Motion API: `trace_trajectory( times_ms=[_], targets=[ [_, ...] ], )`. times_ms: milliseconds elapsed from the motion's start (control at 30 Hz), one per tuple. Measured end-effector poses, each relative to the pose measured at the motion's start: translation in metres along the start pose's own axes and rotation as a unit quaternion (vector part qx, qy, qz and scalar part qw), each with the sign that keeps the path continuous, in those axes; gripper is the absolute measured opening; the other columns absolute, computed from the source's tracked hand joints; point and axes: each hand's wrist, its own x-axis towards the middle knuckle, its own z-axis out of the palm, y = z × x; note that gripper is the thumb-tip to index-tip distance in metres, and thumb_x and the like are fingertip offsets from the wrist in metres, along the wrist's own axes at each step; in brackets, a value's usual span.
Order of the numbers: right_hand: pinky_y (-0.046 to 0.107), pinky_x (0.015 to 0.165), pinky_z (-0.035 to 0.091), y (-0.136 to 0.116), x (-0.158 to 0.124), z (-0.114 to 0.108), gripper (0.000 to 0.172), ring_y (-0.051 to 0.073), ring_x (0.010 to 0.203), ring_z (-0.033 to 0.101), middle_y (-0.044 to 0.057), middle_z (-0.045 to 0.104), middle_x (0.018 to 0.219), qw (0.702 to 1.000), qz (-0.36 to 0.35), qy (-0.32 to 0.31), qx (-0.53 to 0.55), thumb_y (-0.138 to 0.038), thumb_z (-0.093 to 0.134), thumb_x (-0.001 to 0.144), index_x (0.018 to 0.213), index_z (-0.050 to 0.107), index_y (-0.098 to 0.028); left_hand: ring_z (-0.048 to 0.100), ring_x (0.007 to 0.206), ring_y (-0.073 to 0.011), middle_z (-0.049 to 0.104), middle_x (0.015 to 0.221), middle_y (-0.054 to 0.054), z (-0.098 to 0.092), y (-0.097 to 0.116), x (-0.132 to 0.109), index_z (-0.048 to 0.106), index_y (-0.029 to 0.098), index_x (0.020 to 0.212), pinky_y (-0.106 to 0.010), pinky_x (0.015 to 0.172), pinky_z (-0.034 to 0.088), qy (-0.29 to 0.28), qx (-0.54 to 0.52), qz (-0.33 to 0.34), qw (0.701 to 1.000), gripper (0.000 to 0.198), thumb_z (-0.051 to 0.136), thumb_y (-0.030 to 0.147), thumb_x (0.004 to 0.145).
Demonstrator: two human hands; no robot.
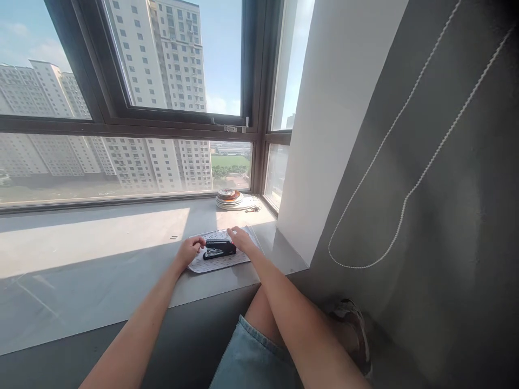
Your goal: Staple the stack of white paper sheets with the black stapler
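1. While its top arm is parted from its base at the left end, the black stapler (219, 249) is rested on printed paper (221, 266).
2. Paper is laid on the windowsill (121, 270), near the front edge.
3. Left hand (190, 252) is held at the stapler's left end, fingers curled in; whether anything is pinched can't be told.
4. Right hand (242, 241) is placed at the stapler's right end, fingers bent; whether they are pressed together or gripping can't be told.
5. Two small dark strips (174, 237) are seen on the windowsill, left of the paper.
6. A round stack (229, 200) is set beyond the paper, by the window frame (256, 162).
7. Beaded cord (399, 221) is hung in a loop by the grey wall (454, 281).
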Motion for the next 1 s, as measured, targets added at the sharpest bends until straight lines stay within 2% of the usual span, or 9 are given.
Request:
trace_trajectory(
  times_ms=[100, 200, 300, 400, 533, 667, 733, 867, 1000],
  targets=[
    [0.029, 0.068, 0.052, 0.022, 0.006, -0.018, 0.027, 0.017, 0.071, 0.066, 0.007, 0.072, 0.088, 1.0, 0.018, -0.013, 0.017, -0.03, 0.048, 0.097, 0.095, 0.073, -0.021, 0.051, 0.053, -0.0156, 0.059, 0.06, 0.0, -0.001, 0.002, -0.001, 0.063, 0.021, 0.069, -0.026, 0.052, 0.041, 0.0, 0.005, -0.007, 1.0, 0.019, 0.045, 0.027, 0.063],
    [0.027, 0.067, 0.051, 0.035, 0.0, -0.023, 0.019, 0.015, 0.069, 0.065, 0.004, 0.072, 0.085, 0.999, 0.008, 0.018, 0.031, -0.019, 0.054, 0.088, 0.092, 0.073, -0.021, 0.051, 0.053, -0.016, 0.056, 0.057, 0.001, -0.001, 0.003, -0.001, 0.063, 0.021, 0.069, -0.026, 0.052, 0.041, 0.0, 0.011, -0.014, 1.0, 0.019, 0.045, 0.027, 0.064],
    [0.026, 0.073, 0.05, 0.035, -0.006, -0.02, 0.017, 0.015, 0.074, 0.065, 0.001, 0.073, 0.083, 0.994, -0.08, 0.061, 0.035, -0.019, 0.059, 0.082, 0.087, 0.075, -0.023, 0.052, 0.054, -0.016, 0.057, 0.058, 0.001, -0.001, 0.004, -0.001, 0.063, 0.021, 0.071, -0.026, 0.053, 0.041, 0.002, 0.019, -0.018, 1.0, 0.02, 0.045, 0.027, 0.064],
    [0.026, 0.073, 0.049, 0.032, -0.007, -0.017, 0.013, 0.015, 0.071, 0.062, -0.001, 0.072, 0.077, 0.989, -0.139, 0.039, 0.043, -0.021, 0.063, 0.078, 0.082, 0.076, -0.022, 0.053, 0.055, -0.0158, 0.059, 0.061, 0.0, -0.001, 0.004, -0.001, 0.063, 0.021, 0.071, -0.026, 0.053, 0.04, 0.001, 0.026, -0.015, 1.0, 0.02, 0.045, 0.027, 0.064],
    [0.026, 0.076, 0.049, 0.032, -0.006, -0.018, 0.01, 0.015, 0.074, 0.061, 0.0, 0.074, 0.079, 0.988, -0.144, 0.011, 0.048, -0.023, 0.068, 0.077, 0.078, 0.077, -0.022, 0.05, 0.052, -0.0149, 0.056, 0.058, 0.001, -0.002, 0.003, 0.0, 0.063, 0.021, 0.071, -0.025, 0.051, 0.038, -0.003, 0.024, -0.014, 1.0, 0.02, 0.045, 0.027, 0.065],
    [0.026, 0.07, 0.047, 0.036, -0.006, -0.021, 0.012, 0.014, 0.07, 0.058, 0.0, 0.075, 0.08, 0.987, -0.148, 0.007, 0.058, -0.023, 0.067, 0.078, 0.079, 0.078, -0.022, 0.05, 0.052, -0.0146, 0.056, 0.059, 0.001, -0.001, 0.001, 0.0, 0.063, 0.02, 0.071, -0.025, 0.049, 0.038, 0.0, 0.007, -0.02, 1.0, 0.019, 0.046, 0.028, 0.064],
    [0.025, 0.068, 0.046, 0.038, -0.005, -0.02, 0.012, 0.013, 0.068, 0.057, 0.0, 0.074, 0.08, 0.986, -0.153, -0.001, 0.065, -0.025, 0.067, 0.078, 0.079, 0.079, -0.022, 0.052, 0.055, -0.0146, 0.06, 0.065, -0.001, -0.001, 0.0, 0.001, 0.064, 0.02, 0.074, -0.025, 0.049, 0.038, 0.006, -0.007, -0.023, 1.0, 0.021, 0.048, 0.029, 0.064],
    [0.025, 0.067, 0.046, 0.041, -0.002, -0.016, 0.011, 0.013, 0.066, 0.057, 0.0, 0.074, 0.078, 0.986, -0.147, -0.012, 0.075, -0.024, 0.068, 0.078, 0.079, 0.079, -0.022, 0.058, 0.069, -0.0171, 0.067, 0.084, -0.005, -0.001, -0.002, 0.001, 0.066, 0.019, 0.092, -0.024, 0.049, 0.042, 0.032, -0.04, -0.025, 0.998, 0.031, 0.05, 0.034, 0.069],
    [0.027, 0.068, 0.047, 0.044, 0.001, -0.015, 0.01, 0.015, 0.071, 0.06, 0.001, 0.074, 0.079, 0.987, -0.129, -0.019, 0.09, -0.025, 0.07, 0.077, 0.078, 0.079, -0.021, 0.058, 0.072, -0.018, 0.067, 0.087, -0.006, 0.0, -0.005, 0.002, 0.065, 0.019, 0.095, -0.024, 0.049, 0.043, 0.039, -0.057, -0.026, 0.997, 0.03, 0.054, 0.035, 0.072]
  ],
)
